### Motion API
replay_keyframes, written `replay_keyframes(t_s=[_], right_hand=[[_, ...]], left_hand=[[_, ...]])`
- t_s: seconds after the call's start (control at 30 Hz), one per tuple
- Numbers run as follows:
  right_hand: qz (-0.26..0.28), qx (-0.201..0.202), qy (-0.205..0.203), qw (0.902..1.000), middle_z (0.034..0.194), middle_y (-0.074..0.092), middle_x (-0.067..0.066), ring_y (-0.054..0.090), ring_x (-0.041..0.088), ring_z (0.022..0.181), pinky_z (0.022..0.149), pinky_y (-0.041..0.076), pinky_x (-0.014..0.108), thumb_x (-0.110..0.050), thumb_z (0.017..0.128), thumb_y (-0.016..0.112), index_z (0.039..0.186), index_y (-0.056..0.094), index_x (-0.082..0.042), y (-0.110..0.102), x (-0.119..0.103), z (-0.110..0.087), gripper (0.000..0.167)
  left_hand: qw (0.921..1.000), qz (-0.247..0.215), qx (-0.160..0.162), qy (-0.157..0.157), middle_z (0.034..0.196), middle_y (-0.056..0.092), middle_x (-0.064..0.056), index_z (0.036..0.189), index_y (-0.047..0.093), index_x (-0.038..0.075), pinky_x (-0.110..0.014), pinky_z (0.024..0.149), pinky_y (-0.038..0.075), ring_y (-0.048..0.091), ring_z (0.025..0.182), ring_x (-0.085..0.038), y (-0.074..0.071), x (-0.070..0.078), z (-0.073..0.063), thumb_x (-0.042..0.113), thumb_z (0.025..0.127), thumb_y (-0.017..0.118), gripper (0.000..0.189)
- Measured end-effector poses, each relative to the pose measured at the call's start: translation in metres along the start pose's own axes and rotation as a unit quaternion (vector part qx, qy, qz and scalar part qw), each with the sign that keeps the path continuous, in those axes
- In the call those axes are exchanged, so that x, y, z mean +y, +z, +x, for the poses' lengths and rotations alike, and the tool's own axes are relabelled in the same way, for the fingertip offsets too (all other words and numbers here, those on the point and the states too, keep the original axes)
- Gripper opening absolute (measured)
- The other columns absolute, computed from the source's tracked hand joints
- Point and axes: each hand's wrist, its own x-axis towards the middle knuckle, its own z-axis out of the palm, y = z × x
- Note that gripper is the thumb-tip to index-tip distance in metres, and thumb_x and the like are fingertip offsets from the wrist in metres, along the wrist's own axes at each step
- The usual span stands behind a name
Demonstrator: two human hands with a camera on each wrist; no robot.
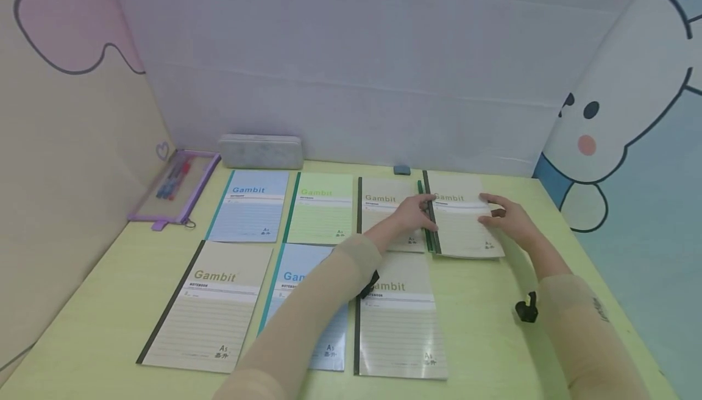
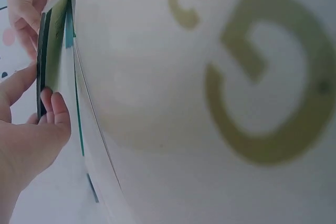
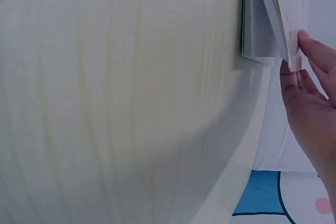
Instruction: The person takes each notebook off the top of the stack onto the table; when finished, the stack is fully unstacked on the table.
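At the right rear of the table, both hands hold a beige Gambit notebook (image 1: pixel 460 220) with a dark spine. My left hand (image 1: pixel 412 214) pinches its spine, with fingers on both faces in the left wrist view, where the spine (image 2: pixel 44 61) shows edge-on. My right hand (image 1: pixel 509 222) pinches the opposite edge between thumb and fingers; in the right wrist view the pages (image 3: pixel 287 22) there are slightly fanned. Below it a green-spined notebook (image 1: pixel 421 205) peeks out on the left, the rest of its cover hidden. The left forearm passes over a beige notebook (image 1: pixel 403 321) and a blue notebook (image 1: pixel 329 342).
Several more notebooks lie in two rows, among them a blue one (image 1: pixel 252 205), a green one (image 1: pixel 320 211) and a beige one (image 1: pixel 211 308). A purple-edged pen pouch (image 1: pixel 148 205), a grey case (image 1: pixel 260 152) and a small blue-grey block (image 1: pixel 402 169) sit towards the back.
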Motion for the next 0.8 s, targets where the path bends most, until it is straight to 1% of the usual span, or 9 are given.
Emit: replay_keyframes(t_s=[0.1,0.23,0.3,0.4,0.47,0.5,0.6,0.7,0.8], right_hand=[[-0.006,-0.005,-0.006,1.0000,0.150,0.027,0.023,0.040,0.040,0.125,0.097,0.037,0.052,-0.043,0.088,0.064,0.151,0.024,-0.018,-0.002,0.002,-0.002,0.079],[-0.009,-0.009,-0.029,0.9995,0.151,0.027,0.022,0.042,0.039,0.123,0.095,0.039,0.050,-0.046,0.089,0.060,0.151,0.024,-0.017,-0.007,0.004,-0.004,0.077],[-0.007,-0.010,-0.035,0.9993,0.151,0.026,0.022,0.039,0.041,0.127,0.098,0.038,0.053,-0.048,0.090,0.057,0.151,0.023,-0.018,-0.009,0.005,-0.004,0.076],[0.005,-0.018,-0.029,0.9994,0.151,0.024,0.025,0.032,0.044,0.133,0.102,0.033,0.058,-0.051,0.090,0.055,0.151,0.022,-0.022,-0.013,0.003,-0.006,0.076],[0.010,-0.020,-0.024,0.9995,0.150,0.025,0.026,0.030,0.044,0.134,0.102,0.034,0.058,-0.052,0.089,0.055,0.151,0.023,-0.024,-0.017,0.002,-0.007,0.075],[0.015,-0.021,-0.024,0.9994,0.150,0.027,0.025,0.034,0.042,0.132,0.101,0.038,0.054,-0.051,0.090,0.056,0.151,0.023,-0.025,-0.018,0.000,-0.008,0.074],[0.018,-0.016,-0.040,0.9989,0.146,0.032,0.024,0.045,0.034,0.121,0.089,0.048,0.040,-0.046,0.091,0.057,0.151,0.025,-0.023,-0.022,-0.004,-0.013,0.071],[0.015,-0.005,-0.056,0.9983,0.141,0.038,0.022,0.052,0.017,0.105,0.076,0.049,0.027,-0.043,0.092,0.058,0.150,0.028,-0.021,-0.027,-0.007,-0.018,0.069],[0.006,0.001,-0.069,0.9976,0.134,0.043,0.020,0.053,0.006,0.095,0.072,0.048,0.024,-0.040,0.092,0.059,0.149,0.030,-0.017,-0.030,-0.011,-0.024,0.067]], left_hand=[[0.9998,-0.017,0.002,0.008,0.139,0.047,-0.011,0.144,0.040,0.022,-0.025,0.079,0.052,0.061,0.100,-0.015,0.001,0.003,-0.003,0.005,0.073,0.079,0.083],[0.9989,-0.034,0.006,0.033,0.139,0.048,-0.009,0.144,0.039,0.026,-0.024,0.071,0.052,0.059,0.090,-0.009,0.002,0.008,-0.006,0.002,0.073,0.079,0.085],[0.9983,-0.041,0.007,0.041,0.139,0.048,-0.007,0.144,0.038,0.028,-0.023,0.071,0.051,0.058,0.088,-0.007,0.002,0.012,-0.009,0.002,0.073,0.078,0.086],[0.9975,-0.053,0.004,0.048,0.139,0.048,-0.007,0.144,0.038,0.029,-0.023,0.072,0.051,0.057,0.086,-0.006,0.001,0.019,-0.014,0.002,0.074,0.078,0.085],[0.9968,-0.063,0.000,0.050,0.139,0.048,-0.007,0.144,0.038,0.029,-0.022,0.073,0.051,0.057,0.086,-0.006,-0.001,0.024,-0.017,0.001,0.074,0.078,0.086],[0.9962,-0.069,-0.003,0.052,0.139,0.048,-0.006,0.144,0.038,0.029,-0.022,0.074,0.051,0.057,0.086,-0.007,-0.001,0.026,-0.020,0.001,0.074,0.078,0.086],[0.9945,-0.087,-0.010,0.057,0.140,0.047,-0.006,0.144,0.038,0.029,-0.022,0.074,0.051,0.058,0.085,-0.007,-0.003,0.032,-0.025,-0.001,0.074,0.077,0.086],[0.9932,-0.096,-0.017,0.064,0.140,0.046,-0.006,0.145,0.038,0.028,-0.022,0.074,0.051,0.058,0.085,-0.008,-0.005,0.038,-0.031,-0.001,0.073,0.077,0.087],[0.9939,-0.086,-0.025,0.065,0.140,0.045,-0.007,0.146,0.036,0.028,-0.022,0.074,0.051,0.058,0.085,-0.008,-0.006,0.041,-0.037,0.000,0.073,0.078,0.089]])
